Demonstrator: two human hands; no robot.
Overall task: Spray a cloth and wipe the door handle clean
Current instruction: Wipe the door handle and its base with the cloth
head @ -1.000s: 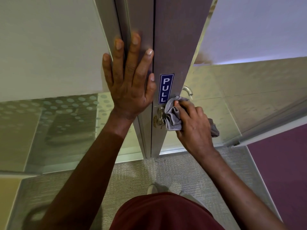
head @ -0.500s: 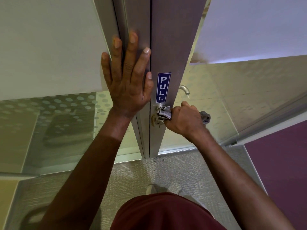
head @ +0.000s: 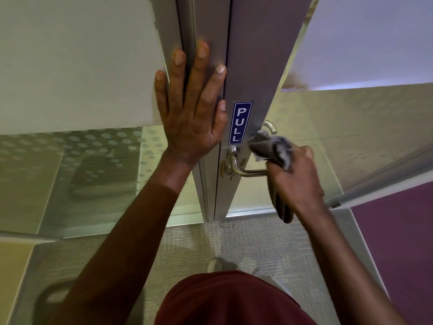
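A pale wall panel [head: 77,59] fills the far left, and below it runs frosted glass [head: 70,165] printed with rows of dots. At the centre stands the door [head: 255,62], a brown-grey slab in a metal frame, seen nearly edge-on. To its right a glass pane [head: 351,127] slants away, and a purple surface [head: 398,242] lies beyond its metal bottom rail. The floor [head: 199,245] near the person is grey, ribbed carpet, with a yellowish patch at the near left. A dark red garment [head: 229,301] covers the person at the bottom centre, and 1 pale shoe tip [head: 214,265] shows just above it.

The left hand [head: 192,113] lies flat and spread wide against the door frame, fingers pointing up. Just right of it, a blue PULL sign [head: 241,123] is stuck upright on the door. The right hand [head: 297,177] is closed around a grey cloth [head: 271,148], with 1 end bunched above the fist and another hanging below it. The door handle [head: 248,171], a silver lever, sticks out to the right below the sign, and its free end meets the fist and cloth. A 2nd silver handle [head: 270,126] curves out on the far side of the door, just above the cloth.
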